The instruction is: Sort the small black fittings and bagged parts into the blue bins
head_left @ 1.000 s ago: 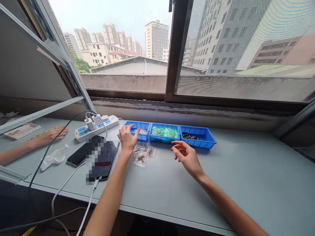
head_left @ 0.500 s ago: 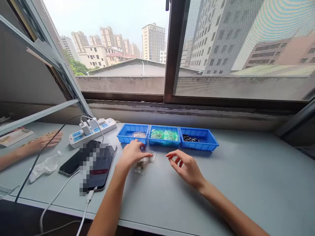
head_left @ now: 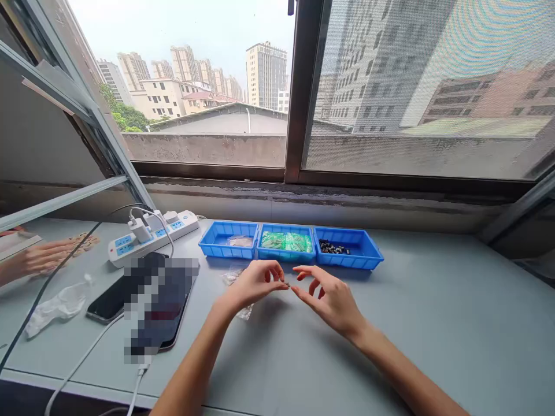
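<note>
My left hand (head_left: 259,283) pinches a tiny metallic piece (head_left: 287,284) between thumb and fingertips; it is too small to name. Just right of it is my right hand (head_left: 332,297), fingers apart, with one fingertip close to the piece; whether they touch I cannot tell. A clear plastic bag (head_left: 245,312) lies on the table, partly hidden under my left hand. Behind my hands stand three blue bins in a row: the left bin (head_left: 206,247) with a clear packet, the middle bin (head_left: 284,258) with green-printed packets, the right bin (head_left: 368,257) with small black parts.
On the left are a white power strip (head_left: 184,224) with plugs, a dark phone (head_left: 102,305), a tablet (head_left: 176,332) with a white cable, and a crumpled white wrapper (head_left: 60,309). Another person's hand (head_left: 41,258) rests at the far left. A window frame (head_left: 295,127) rises behind.
My left hand has lifted from the plastic bag and moved right with a tiny metallic piece, meeting my right hand. The view has shifted slightly.
</note>
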Tool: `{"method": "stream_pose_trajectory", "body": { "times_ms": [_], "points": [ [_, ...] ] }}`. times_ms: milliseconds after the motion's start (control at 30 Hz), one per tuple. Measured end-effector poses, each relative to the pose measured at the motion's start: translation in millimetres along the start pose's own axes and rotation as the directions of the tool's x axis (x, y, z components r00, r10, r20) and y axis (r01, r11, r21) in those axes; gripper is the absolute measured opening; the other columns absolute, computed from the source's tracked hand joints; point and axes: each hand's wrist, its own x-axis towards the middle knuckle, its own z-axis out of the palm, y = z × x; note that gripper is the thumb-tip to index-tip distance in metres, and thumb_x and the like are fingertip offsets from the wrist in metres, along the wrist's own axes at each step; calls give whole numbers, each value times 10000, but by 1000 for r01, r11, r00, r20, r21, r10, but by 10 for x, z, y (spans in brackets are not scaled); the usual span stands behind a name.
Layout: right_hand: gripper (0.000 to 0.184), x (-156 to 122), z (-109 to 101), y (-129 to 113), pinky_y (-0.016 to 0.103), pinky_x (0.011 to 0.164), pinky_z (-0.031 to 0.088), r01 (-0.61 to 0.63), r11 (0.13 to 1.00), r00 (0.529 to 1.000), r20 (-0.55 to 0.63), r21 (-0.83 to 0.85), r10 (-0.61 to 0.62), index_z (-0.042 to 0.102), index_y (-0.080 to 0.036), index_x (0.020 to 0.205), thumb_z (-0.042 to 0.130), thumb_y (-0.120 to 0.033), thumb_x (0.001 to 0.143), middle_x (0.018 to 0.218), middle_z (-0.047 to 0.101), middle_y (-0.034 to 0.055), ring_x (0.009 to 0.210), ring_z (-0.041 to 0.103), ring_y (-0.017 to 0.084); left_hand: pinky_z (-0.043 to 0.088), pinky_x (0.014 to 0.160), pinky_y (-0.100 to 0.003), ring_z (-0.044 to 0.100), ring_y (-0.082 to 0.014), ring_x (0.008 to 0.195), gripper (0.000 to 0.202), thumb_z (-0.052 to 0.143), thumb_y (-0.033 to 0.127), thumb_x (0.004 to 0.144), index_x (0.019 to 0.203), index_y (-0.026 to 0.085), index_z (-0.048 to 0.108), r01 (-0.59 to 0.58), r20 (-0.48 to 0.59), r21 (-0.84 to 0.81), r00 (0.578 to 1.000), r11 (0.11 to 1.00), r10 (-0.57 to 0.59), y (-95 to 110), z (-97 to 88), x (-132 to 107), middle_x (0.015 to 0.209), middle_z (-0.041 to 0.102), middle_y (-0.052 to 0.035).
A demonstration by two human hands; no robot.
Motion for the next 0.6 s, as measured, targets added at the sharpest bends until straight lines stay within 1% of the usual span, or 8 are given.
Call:
{"method": "stream_pose_trajectory", "body": {
  "times_ms": [67,167,233,300,367,433,533,600],
  "points": [
    [325,18,3,5,243,498,473,-55,994,998,27,92,53,649,-223,1030,629,-413,767,864,700,14,546,605,126,350,563,-221,458,-104,610,190,639,341,711,658,172,569,-59,-49,-84,997,995,55,40,29,10,644,553,31],
    [261,34,29,4,226,451,456,-99,962,995,17,256,98,681,-213,932,622,-407,769,745,692,14,501,585,124,343,557,-221,447,-98,598,230,643,376,730,672,168,564,-117,-109,-130,989,985,103,80,62,23,642,551,27],
    [226,40,39,-4,216,415,436,-102,943,993,-24,317,115,694,-204,858,616,-401,777,685,673,17,464,562,117,339,549,-222,444,-97,596,265,639,411,745,678,168,558,-149,-123,-135,983,980,133,82,78,33,660,556,21],
    [209,45,28,-15,209,397,425,-62,947,991,-97,316,97,700,-201,813,627,-393,778,677,659,20,453,546,109,336,546,-223,441,-95,596,286,631,429,757,672,169,548,-175,-145,-131,977,976,156,68,90,43,668,552,19],
    [185,49,-3,-22,202,397,429,37,964,984,-176,265,11,701,-201,784,627,-370,790,712,648,24,465,542,101,339,548,-223,443,-97,602,282,645,421,746,667,171,544,-203,-166,-119,969,972,182,50,102,50,673,545,20],
    [170,50,-44,-22,195,413,448,176,968,966,-220,176,-136,699,-197,774,599,-327,821,764,641,35,486,549,92,353,553,-223,454,-100,613,246,655,383,732,665,171,549,-245,-171,-99,959,965,226,41,119,54,696,539,14],
    [195,47,-92,-2,184,440,468,376,927,905,-214,-3,-368,692,-191,792,531,-258,880,847,657,53,493,554,75,377,566,-222,476,-107,647,150,607,285,755,673,169,560,-329,-198,-44,928,943,315,57,159,55,751,531,-5],
    [216,45,-104,18,177,450,470,460,881,856,-209,-108,-473,685,-192,798,503,-236,906,885,677,56,485,554,66,394,582,-222,487,-119,687,78,582,232,764,713,173,574,-379,-249,14,895,925,371,76,183,53,772,531,-13]
  ]
}}
